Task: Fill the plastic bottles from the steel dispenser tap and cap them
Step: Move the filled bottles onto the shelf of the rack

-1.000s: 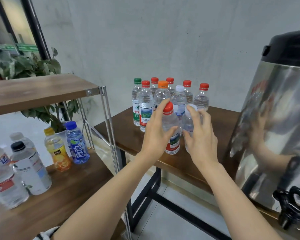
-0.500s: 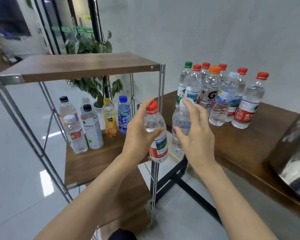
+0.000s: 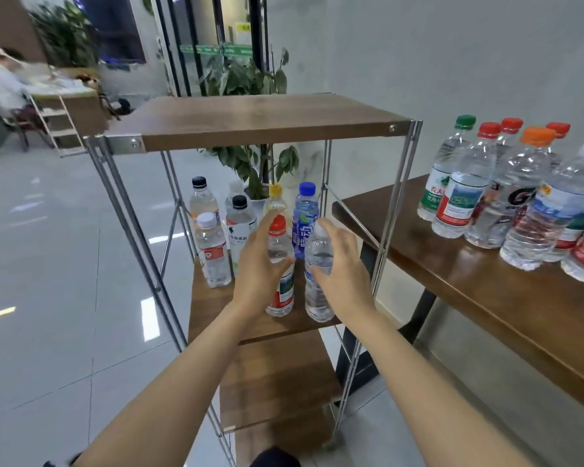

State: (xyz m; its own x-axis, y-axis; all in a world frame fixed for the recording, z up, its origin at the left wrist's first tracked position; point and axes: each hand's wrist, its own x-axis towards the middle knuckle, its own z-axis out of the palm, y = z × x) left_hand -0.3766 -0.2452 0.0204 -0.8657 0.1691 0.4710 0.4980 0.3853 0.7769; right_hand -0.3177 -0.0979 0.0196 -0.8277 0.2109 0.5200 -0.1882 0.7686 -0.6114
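My left hand (image 3: 258, 264) grips a clear bottle with a red cap (image 3: 279, 278) and a red and green label. My right hand (image 3: 343, 274) grips a clear bottle with a pale cap (image 3: 317, 288). Both bottles stand upright, side by side, at the front of the middle shelf (image 3: 223, 311) of a metal rack. Behind them on that shelf stand several capped bottles, among them a blue one (image 3: 304, 217) and a white-capped one (image 3: 211, 251). The steel dispenser is out of view.
A wooden table (image 3: 486, 291) at the right carries several capped bottles (image 3: 516, 200). The rack has a wooden top shelf (image 3: 260, 121) and steel legs (image 3: 390, 227) close to my right wrist. A potted plant (image 3: 250, 160) stands behind it. A person sits far left.
Both hands carried their bottles from the table leftward to the rack's middle shelf. The view swung left, so the dispenser dropped out of sight.
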